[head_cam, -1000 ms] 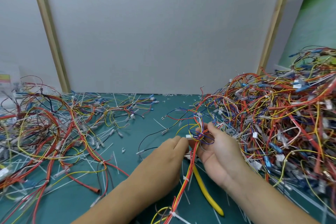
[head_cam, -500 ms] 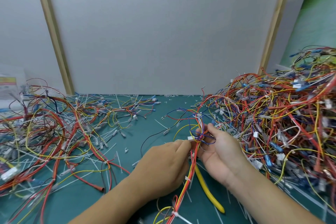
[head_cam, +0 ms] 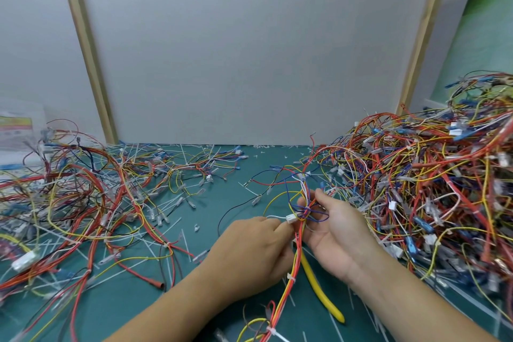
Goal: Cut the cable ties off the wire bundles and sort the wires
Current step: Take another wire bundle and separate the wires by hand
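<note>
Here my left hand (head_cam: 258,247) pinched at the white connector (head_cam: 291,219); my right hand (head_cam: 340,239) gripped the wire bundle (head_cam: 297,255), a yellow handle (head_cam: 319,296) lying between them.

Workshop bench — green cutting mat (head_cam: 230,219), heaped wire harnesses (head_cam: 433,189), cut cable-tie scraps (head_cam: 177,203) — partition panel (head_cam: 249,50) behind.

Left hand (head_cam: 258,247): knuckles up, fingertips pinched on the wire bundle (head_cam: 294,265).
Right hand (head_cam: 337,233): palm up, thumb and fingers curled round the same bundle.
</note>
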`<state>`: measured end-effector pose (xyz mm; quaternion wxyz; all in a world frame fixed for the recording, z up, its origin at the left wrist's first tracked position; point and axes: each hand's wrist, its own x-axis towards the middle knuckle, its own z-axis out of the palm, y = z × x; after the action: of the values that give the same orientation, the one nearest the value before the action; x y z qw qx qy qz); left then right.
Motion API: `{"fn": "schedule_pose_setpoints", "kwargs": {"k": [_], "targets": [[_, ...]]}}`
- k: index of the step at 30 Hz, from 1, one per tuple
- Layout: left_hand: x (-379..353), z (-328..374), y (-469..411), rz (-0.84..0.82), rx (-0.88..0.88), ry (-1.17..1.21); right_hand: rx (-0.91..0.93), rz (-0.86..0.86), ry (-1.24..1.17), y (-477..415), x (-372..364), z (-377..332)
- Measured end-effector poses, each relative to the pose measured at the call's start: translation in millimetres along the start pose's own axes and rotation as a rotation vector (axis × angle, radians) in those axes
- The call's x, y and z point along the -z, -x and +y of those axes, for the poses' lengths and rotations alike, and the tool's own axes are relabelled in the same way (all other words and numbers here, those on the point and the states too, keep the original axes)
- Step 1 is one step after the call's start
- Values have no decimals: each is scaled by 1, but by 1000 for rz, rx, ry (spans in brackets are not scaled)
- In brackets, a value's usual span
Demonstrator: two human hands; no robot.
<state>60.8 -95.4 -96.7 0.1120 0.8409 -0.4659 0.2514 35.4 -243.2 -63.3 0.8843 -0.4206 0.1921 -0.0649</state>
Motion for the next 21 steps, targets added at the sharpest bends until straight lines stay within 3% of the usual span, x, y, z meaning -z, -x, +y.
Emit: {"fn": "schedule_pose_setpoints", "kwargs": {"k": [12,14,17,21], "targets": [[1,-8,1,-12,-22,167,10,-60,-10,2,0,-3],[4,-20,1,22,104,270,43,-65,-8,2,0,-6],[5,-51,0,176,451,381,95,-77,61,5,0,-11],[-9,-77,2,9,706,178,59,-199,153,12,-3,-7]]}}
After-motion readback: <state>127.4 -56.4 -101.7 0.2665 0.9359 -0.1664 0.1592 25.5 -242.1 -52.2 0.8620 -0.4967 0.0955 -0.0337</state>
